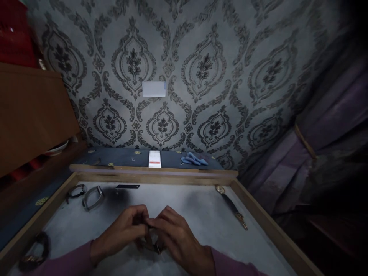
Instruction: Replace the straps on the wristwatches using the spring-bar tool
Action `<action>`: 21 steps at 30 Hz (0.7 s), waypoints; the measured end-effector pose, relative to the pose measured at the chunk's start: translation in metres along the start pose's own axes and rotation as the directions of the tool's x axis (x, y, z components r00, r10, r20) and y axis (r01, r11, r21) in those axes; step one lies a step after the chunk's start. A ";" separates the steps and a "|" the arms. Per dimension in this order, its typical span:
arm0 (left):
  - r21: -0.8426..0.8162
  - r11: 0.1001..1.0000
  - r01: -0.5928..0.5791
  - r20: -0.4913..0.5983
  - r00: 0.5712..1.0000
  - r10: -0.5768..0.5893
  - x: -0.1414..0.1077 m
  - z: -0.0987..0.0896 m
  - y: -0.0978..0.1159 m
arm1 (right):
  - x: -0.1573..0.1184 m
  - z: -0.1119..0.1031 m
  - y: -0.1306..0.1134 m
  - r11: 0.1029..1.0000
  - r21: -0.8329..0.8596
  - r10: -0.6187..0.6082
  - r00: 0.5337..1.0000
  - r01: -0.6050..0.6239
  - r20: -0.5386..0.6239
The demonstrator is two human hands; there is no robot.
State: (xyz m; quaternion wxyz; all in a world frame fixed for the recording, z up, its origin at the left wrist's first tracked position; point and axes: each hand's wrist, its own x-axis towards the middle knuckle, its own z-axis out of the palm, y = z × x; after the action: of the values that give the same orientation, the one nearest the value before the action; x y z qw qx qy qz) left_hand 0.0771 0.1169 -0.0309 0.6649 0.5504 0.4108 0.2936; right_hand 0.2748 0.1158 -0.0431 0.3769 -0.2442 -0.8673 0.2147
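Observation:
My left hand (123, 231) and my right hand (178, 234) meet low in the middle of the head view, over the pale bottom of a shallow wooden-framed tray (260, 209). The fingers of both are closed, pinching a dark wristwatch (156, 247). Its band hangs in a loop below the fingertips, with a shiny part toward my right hand. My fingers cover much of it, and the dim light hides finer detail.
Watches lie at the tray's left: a dark one (76, 191), a grey one (93, 198) and a bulky one (36, 251). A black strip (128, 186) lies near the back, a gold-and-black watch (232, 207) at right. Behind stand a lit phone (154, 159) and blue cloth (194, 158).

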 end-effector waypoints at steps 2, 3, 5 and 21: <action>-0.027 1.000 -0.014 -0.013 1.000 0.014 0.000 -0.003 0.001 | -0.001 -0.003 0.001 1.000 -0.004 0.009 1.000 -0.009 0.025; -0.042 0.999 -0.018 -0.019 1.000 0.017 0.000 -0.004 0.001 | -0.001 -0.004 0.002 1.000 0.001 0.022 0.999 -0.022 0.031; -0.090 0.996 -0.016 -0.037 0.999 0.013 0.002 -0.007 0.001 | -0.002 -0.005 0.005 0.998 0.022 0.066 0.997 -0.067 0.031; -0.365 0.929 -0.055 0.080 0.993 0.091 0.008 -0.021 -0.002 | 0.002 -0.001 0.014 0.946 0.183 0.281 0.959 -0.268 -0.048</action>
State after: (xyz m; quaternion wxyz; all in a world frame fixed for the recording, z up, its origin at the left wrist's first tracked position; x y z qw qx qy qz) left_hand 0.0630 0.1336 -0.0356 0.7625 0.4466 0.2966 0.3623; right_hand 0.2782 0.1283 -0.0495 0.3948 -0.3363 -0.7883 0.3312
